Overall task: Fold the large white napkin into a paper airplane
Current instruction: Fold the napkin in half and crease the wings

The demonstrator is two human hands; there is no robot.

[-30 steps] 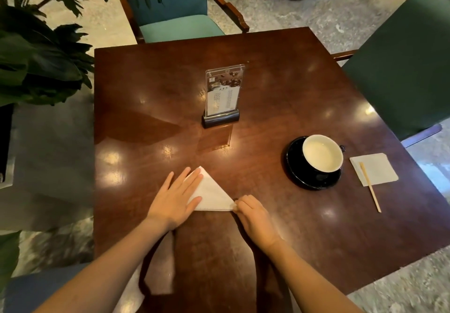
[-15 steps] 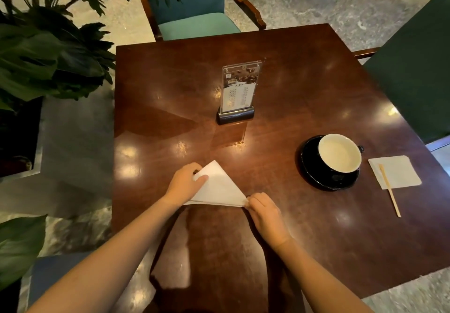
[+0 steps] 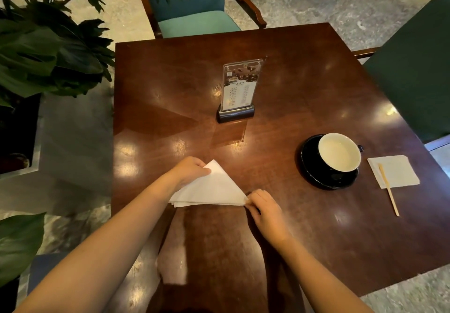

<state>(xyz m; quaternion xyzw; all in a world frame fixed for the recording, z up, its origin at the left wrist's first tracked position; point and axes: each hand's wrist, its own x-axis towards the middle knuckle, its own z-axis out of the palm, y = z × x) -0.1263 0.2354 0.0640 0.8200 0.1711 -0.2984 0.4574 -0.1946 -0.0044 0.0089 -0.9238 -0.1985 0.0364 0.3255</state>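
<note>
napkin between hands | left hand grip clamps top corner | right hand grip clamps right tip

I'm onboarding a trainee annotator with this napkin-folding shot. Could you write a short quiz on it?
1. True or false: the large white napkin lies folded into a triangle.
2. The right hand pinches that napkin's: A) right corner, B) top corner, C) middle.
3. What lies across the small napkin beside the cup?
Key: 1 true; 2 A; 3 a wooden stick.
</note>
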